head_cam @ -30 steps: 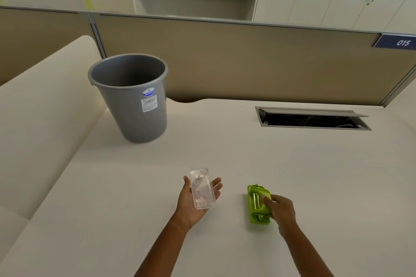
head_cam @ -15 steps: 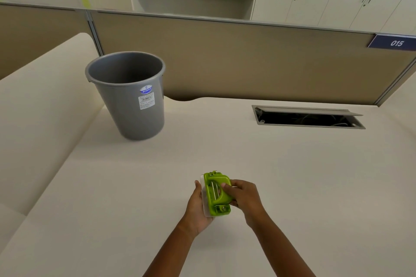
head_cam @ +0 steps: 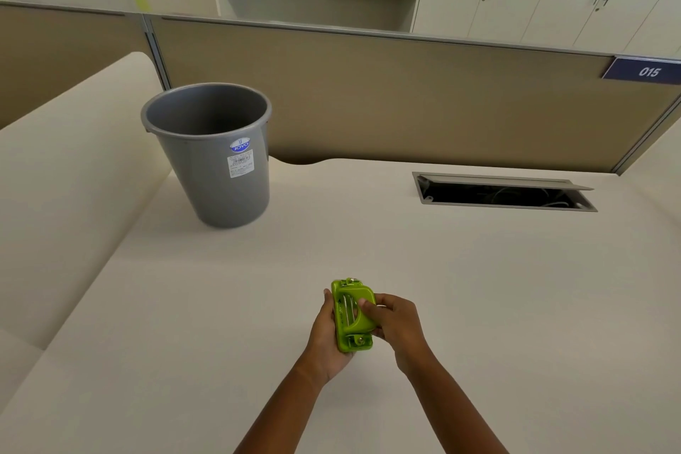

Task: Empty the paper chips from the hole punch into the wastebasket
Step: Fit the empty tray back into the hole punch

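A lime-green hole punch (head_cam: pixel 352 317) is held above the desk near the front, its top side facing me. My left hand (head_cam: pixel 326 335) cups it from below and from the left. My right hand (head_cam: pixel 392 322) grips its right side, with the thumb pressed on the green top. The clear chip tray is hidden beneath the punch, against my left palm. A grey plastic wastebasket (head_cam: pixel 217 173) with a white label stands upright on the desk at the back left, well apart from both hands.
A cream desk (head_cam: pixel 479 287) spreads under my hands. An open cable hatch (head_cam: pixel 505 192) is set into it at the back right. A tan partition (head_cam: pixel 405 96) closes the far edge, and a cream raised surface (head_cam: pixel 66 177) runs along the left.
A second ago my left hand held the clear tray alone and the punch lay on the desk under my right hand. The punch now sits on the tray, held between both hands.
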Demonstrator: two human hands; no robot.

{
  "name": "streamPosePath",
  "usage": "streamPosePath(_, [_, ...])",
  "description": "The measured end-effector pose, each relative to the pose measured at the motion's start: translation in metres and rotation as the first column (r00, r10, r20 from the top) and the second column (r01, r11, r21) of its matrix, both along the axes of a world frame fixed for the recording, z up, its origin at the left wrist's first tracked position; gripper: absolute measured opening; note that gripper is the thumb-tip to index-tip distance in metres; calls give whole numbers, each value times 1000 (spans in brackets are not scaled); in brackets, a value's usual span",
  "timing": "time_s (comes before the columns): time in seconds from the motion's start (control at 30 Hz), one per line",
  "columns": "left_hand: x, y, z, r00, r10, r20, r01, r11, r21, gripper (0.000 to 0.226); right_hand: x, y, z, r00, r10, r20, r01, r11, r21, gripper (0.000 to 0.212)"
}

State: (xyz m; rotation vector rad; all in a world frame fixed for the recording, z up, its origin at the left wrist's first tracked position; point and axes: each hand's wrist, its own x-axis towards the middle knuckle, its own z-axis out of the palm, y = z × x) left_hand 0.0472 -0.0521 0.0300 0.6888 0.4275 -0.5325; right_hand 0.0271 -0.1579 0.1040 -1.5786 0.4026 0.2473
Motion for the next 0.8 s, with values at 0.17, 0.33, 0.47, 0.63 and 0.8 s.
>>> streamPosePath(0.17, [-3, 1, -1, 996, -14, 86, 12, 1000, 25, 51, 0, 0, -3, 1000, 0, 12, 0, 999, -42, 12])
streamPosePath(0.33, [-4, 3, -2, 992, -26, 125, 21, 999, 42, 49, 0, 2, -3, 1000, 18, 15, -18, 999, -49, 5])
streamPosePath(0.47, [-2, 5, -4, 989, -41, 145, 30, 997, 75, 48, 1, 2, 0, 998, 57, 2, -57, 998, -32, 11])
streamPosePath(0.63, [-2, 10, -3, 994, -18, 109, 21, 999, -26, 55, 2, 0, 2, 993, 117, 12, -117, 993, -19, 10])
streamPosePath(0.8, [2, 11, 1, 995, 26, 99, -18, 996, -87, 55, 1, 1, 2, 995, 92, 38, -93, 995, 27, 11])
